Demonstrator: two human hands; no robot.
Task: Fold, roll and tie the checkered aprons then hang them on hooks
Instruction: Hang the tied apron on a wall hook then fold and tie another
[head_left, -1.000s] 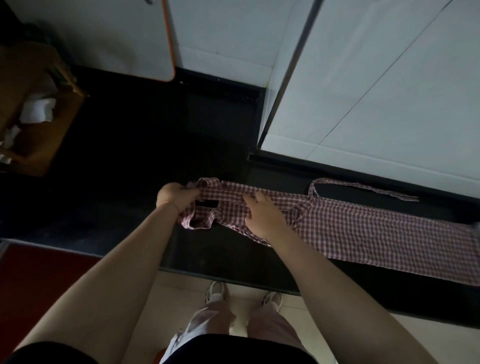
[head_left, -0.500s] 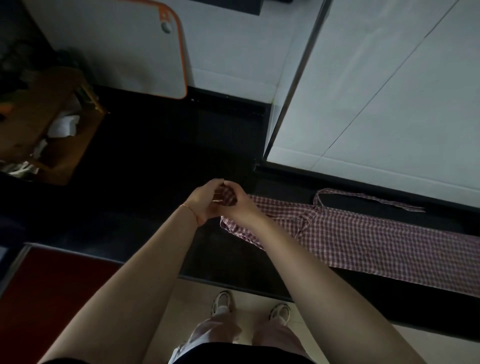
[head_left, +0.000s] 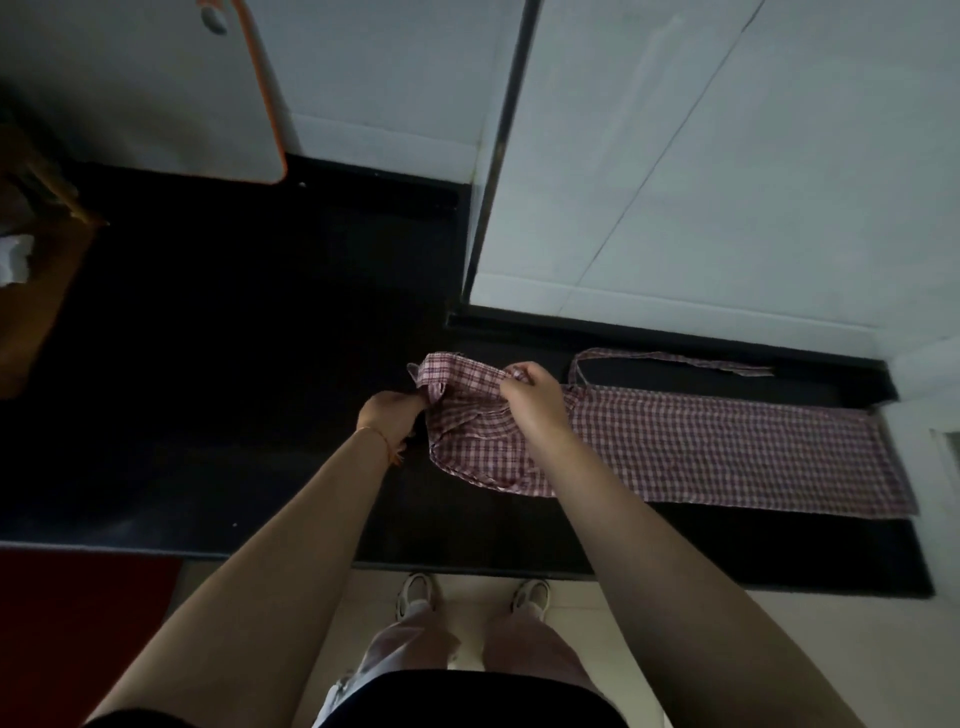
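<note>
A red and white checkered apron lies folded into a long strip on the black counter, running to the right. Its left end is lifted and bunched. My left hand grips the lower left edge of that bunched end. My right hand pinches the upper fold of the same end from above. One apron strap trails along the back of the counter, beside the wall.
A white cutting board with an orange rim leans against the tiled wall at the back left. A brown wooden box with white paper sits at the far left. The counter's front edge runs just above my shoes.
Both hands have moved apart from a tight pinch at the apron's tip; the left end is now spread wider and lifted between them. The view has shifted left.
</note>
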